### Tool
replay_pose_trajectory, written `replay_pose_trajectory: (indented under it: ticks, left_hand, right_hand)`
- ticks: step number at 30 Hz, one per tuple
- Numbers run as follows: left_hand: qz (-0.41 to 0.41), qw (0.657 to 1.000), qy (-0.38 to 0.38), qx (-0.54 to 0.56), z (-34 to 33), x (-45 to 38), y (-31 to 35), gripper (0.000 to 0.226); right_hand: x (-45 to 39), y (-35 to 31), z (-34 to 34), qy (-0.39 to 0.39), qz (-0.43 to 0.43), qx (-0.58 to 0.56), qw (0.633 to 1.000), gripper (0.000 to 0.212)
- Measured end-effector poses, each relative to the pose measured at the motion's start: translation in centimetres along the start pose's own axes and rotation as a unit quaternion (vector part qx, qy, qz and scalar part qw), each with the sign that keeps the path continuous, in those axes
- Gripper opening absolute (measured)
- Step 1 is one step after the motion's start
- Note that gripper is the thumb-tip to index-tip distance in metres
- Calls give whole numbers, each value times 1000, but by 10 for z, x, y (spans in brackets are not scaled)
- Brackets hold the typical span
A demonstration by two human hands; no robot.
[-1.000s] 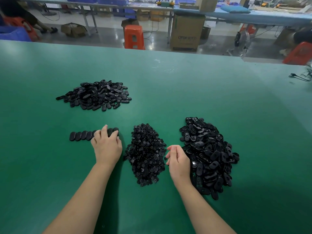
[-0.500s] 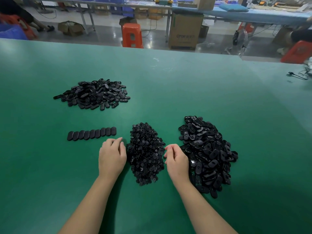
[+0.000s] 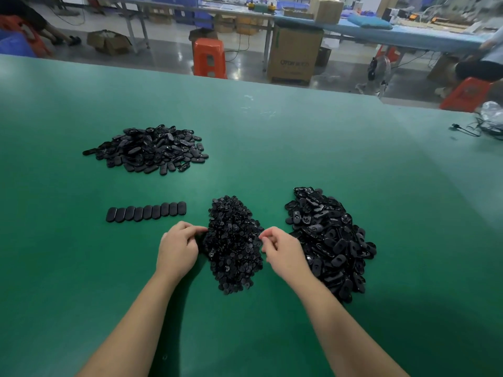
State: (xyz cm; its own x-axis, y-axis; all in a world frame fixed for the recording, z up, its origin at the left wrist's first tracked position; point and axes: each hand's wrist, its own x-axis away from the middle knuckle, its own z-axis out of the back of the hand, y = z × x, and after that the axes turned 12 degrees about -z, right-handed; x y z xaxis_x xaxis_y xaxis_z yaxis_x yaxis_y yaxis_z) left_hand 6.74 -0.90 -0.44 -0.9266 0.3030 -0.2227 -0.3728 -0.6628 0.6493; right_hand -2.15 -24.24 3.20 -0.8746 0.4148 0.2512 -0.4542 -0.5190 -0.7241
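Observation:
A heap of small round black parts (image 3: pixel 234 240) lies on the green table (image 3: pixel 299 148) between my hands. My left hand (image 3: pixel 178 248) is at the heap's left edge, its curled fingertips touching the parts. At the heap's right edge is my right hand (image 3: pixel 283 248), fingers curled and thumb against forefinger. Whether either hand pinches a part is hidden. A row of black oval pieces (image 3: pixel 145 212) lies side by side, left of the heap and beyond my left hand.
A pile of larger black oval shells (image 3: pixel 329 240) lies right of my right hand. Another flat pile of oval pieces (image 3: pixel 148 149) sits further back on the left. Cables (image 3: pixel 473 130) lie at the table's far right edge. Stools, boxes and benches stand beyond.
My left hand has left the right end of the row of oval pieces and come back right to the small-parts heap. My right hand stayed at the heap's right edge.

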Motion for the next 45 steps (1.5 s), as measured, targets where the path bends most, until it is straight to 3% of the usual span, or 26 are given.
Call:
replay_pose_trajectory:
  ticks: [3, 8, 21, 28, 34, 38, 41, 45]
  left_hand:
    - [0, 1000, 5, 21, 1, 0, -1, 46]
    - [-13, 1000, 20, 16, 0, 0, -2, 24]
    - [-12, 1000, 21, 2, 2, 2, 4, 5]
    - [-2, 998, 28, 50, 4, 3, 6, 11]
    - [-6, 997, 31, 66, 5, 4, 9, 17]
    - [-10, 996, 35, 84, 6, 4, 9, 18]
    - [-14, 995, 38, 89, 7, 4, 9, 18]
    - [-14, 995, 41, 88, 7, 5, 8, 20]
  right_hand:
    - [-3, -2, 30, 21, 23, 159, 987, 13]
    - [0, 10, 61, -11, -15, 337, 941, 40]
    - [-4, 23, 60, -1, -17, 352, 936, 31]
    - [-5, 24, 64, -15, -4, 352, 936, 22]
    - [0, 5, 74, 81, 33, 195, 977, 11]
    - [7, -11, 66, 54, -3, 0, 999, 15]
    - [11, -14, 47, 6, -22, -139, 990, 18]
    - [10, -8, 17, 7, -36, -258, 965, 15]
